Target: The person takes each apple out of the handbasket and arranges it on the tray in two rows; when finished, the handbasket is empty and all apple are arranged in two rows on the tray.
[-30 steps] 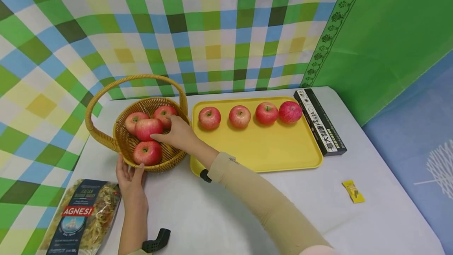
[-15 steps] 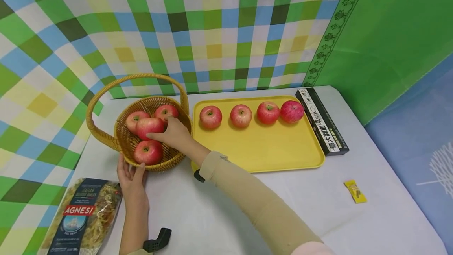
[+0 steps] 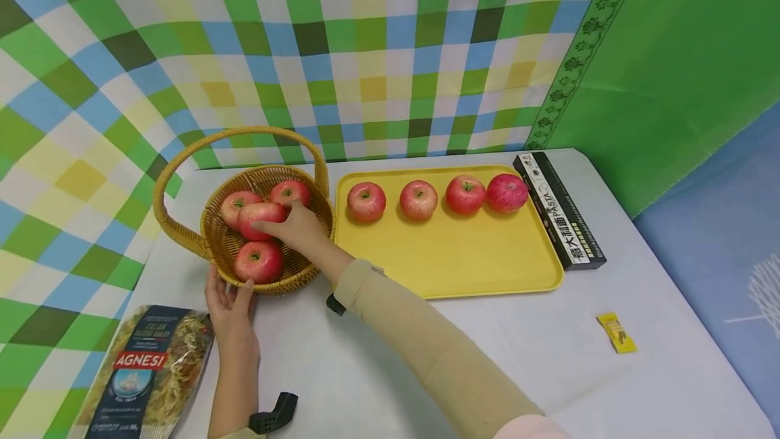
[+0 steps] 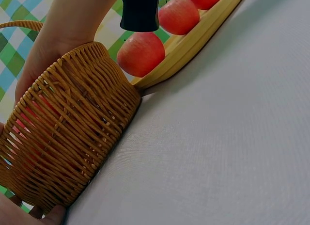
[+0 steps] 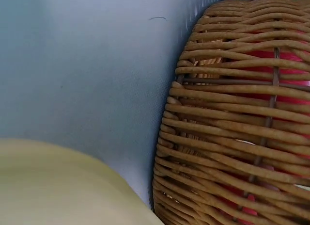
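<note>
A wicker basket (image 3: 298, 282) with a tall arched handle stands at the left of the table. My left hand (image 3: 234, 320) grips its near side, thumb up at the rim. My right hand (image 3: 305, 229) reaches in over the basket's right edge and holds a red apple (image 3: 258, 217) between thumb and fingers. Around that apple lie a front apple (image 3: 259, 263), a left apple (image 3: 234, 207) and a back apple (image 3: 290, 192). The left wrist view has the woven wall (image 4: 72, 123) close up, with fingertips at its base. In the right wrist view, weave (image 5: 232, 118) fills one side, apples showing through.
Right of the basket lies a yellow tray (image 3: 463, 263) with several apples in a row along its back. A black pasta box (image 3: 560, 212) borders it. A yellow packet (image 3: 617, 332) lies front right, an AGNESI pasta bag (image 3: 143, 371) front left. Checked cloth (image 3: 372, 53) hangs behind.
The whole scene has shifted slightly right in the head view. My right hand and the apple it holds have stayed over the basket, and my left hand keeps its place on the side.
</note>
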